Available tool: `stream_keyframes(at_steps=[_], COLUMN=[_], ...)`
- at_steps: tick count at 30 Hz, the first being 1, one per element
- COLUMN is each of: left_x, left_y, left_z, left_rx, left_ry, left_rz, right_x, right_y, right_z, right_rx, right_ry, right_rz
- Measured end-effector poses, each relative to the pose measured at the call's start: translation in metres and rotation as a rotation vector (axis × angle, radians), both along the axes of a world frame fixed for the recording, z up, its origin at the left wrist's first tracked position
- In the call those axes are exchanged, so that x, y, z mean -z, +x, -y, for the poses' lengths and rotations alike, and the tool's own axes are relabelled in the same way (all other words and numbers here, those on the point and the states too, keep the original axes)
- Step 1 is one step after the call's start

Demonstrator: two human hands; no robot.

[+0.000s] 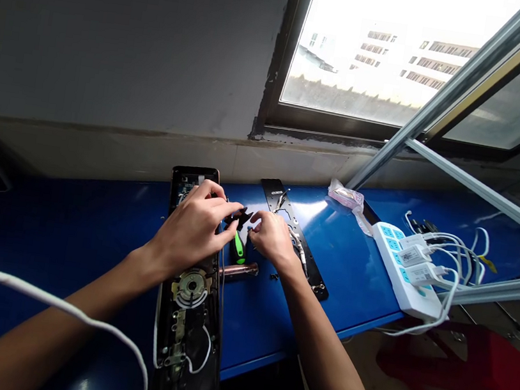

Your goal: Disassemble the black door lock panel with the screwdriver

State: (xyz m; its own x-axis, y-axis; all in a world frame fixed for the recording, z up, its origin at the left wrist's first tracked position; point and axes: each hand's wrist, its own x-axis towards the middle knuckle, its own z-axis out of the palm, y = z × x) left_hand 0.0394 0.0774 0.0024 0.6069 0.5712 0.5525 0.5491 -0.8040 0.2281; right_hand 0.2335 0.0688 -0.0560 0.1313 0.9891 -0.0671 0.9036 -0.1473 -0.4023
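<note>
Both hands meet over a blue table (90,229). My left hand (195,228) hovers above an opened door-lock body (187,320) with exposed wiring, its fingers pinched on a small black part (240,217). My right hand (272,239) is closed beside it, fingertips at the same black part. Below the hands lies a screwdriver with a green and black handle (238,248), and a copper-coloured lever handle (239,271) juts from the lock body. A black cover plate (311,260) lies under and to the right of my right hand.
A white and blue power strip (395,266) with plugged-in chargers and white cables sits at the right table edge. A small plastic bag (347,197) lies near the window sill. A white cable (55,308) crosses the lower left. A red stool (481,374) stands beyond the table.
</note>
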Motion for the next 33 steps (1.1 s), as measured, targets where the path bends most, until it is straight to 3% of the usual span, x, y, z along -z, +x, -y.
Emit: stream_keyframes(at_steps=[4, 7, 11, 16, 20, 25, 33], left_x=[-0.003, -0.014, -0.036, -0.051, -0.052, -0.048, -0.043], left_y=[-0.004, -0.014, -0.044, -0.088, -0.100, -0.094, -0.095], left_z=[0.000, -0.002, -0.006, -0.013, -0.014, -0.015, -0.023], left_rx=[0.024, 0.042, -0.018, -0.033, 0.047, 0.188, 0.209], left_ry=[-0.031, -0.084, -0.215, -0.313, -0.372, -0.416, -0.495], left_rz=[0.019, 0.100, 0.070, -0.044, -0.125, -0.155, -0.049], right_x=[-0.011, -0.029, -0.061, -0.085, -0.084, -0.078, -0.071], right_y=[-0.001, 0.000, -0.005, -0.028, -0.043, -0.049, -0.048], right_z=[0.003, 0.010, 0.023, 0.034, 0.031, 0.023, 0.019], right_rx=[-0.002, -0.010, -0.106, -0.276, -0.394, -0.504, -0.561], right_ry=[0.052, 0.151, 0.287, 0.309, 0.366, 0.384, 0.420], right_rz=[-0.118, -0.265, -0.479, -0.686, -0.622, -0.449, -0.361])
